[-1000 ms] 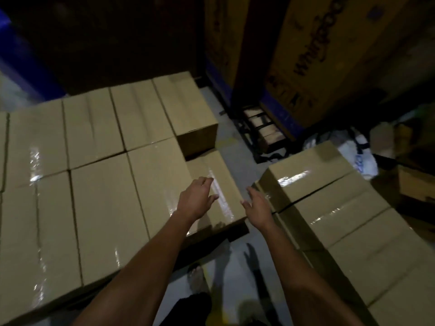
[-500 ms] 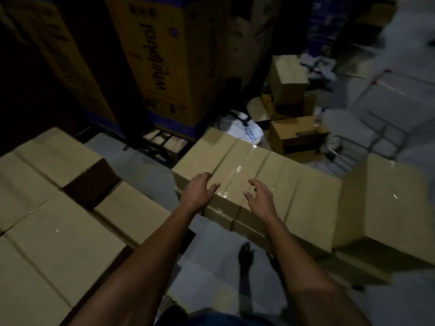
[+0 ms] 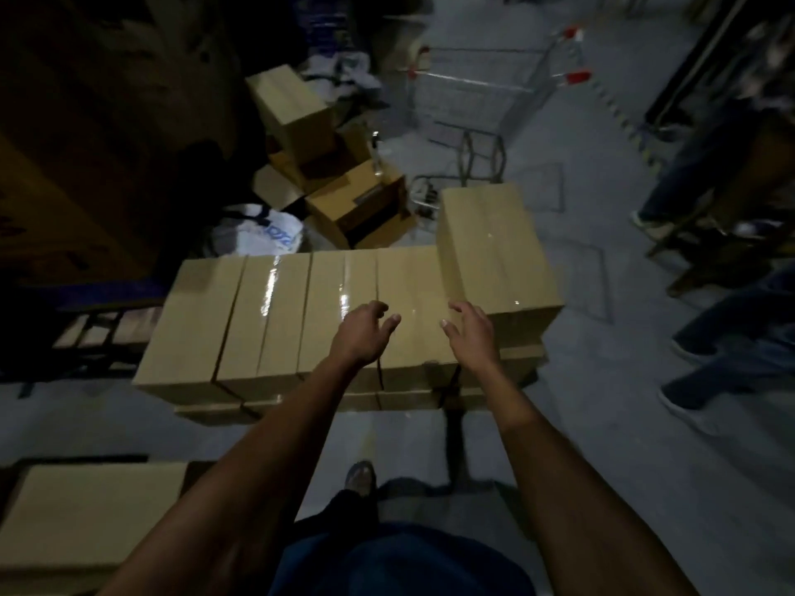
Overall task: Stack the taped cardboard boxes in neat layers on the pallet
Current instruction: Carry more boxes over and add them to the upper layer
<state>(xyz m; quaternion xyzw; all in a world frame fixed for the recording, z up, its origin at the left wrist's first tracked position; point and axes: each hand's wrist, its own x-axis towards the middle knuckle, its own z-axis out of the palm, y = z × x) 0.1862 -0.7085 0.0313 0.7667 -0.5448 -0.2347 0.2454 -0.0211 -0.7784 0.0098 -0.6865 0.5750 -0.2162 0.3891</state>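
Left hand (image 3: 363, 335) and right hand (image 3: 471, 335) — fingers apart, holding nothing — over the row of taped boxes (image 3: 266, 320).

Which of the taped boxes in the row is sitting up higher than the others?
The box at the right end. It sits on top of the row, turned crosswise, while the other boxes lie side by side below it.

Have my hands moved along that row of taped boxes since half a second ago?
Yes. Both hands, left and right, now hover toward the row's right end, beside the raised box; before they were near its left end.
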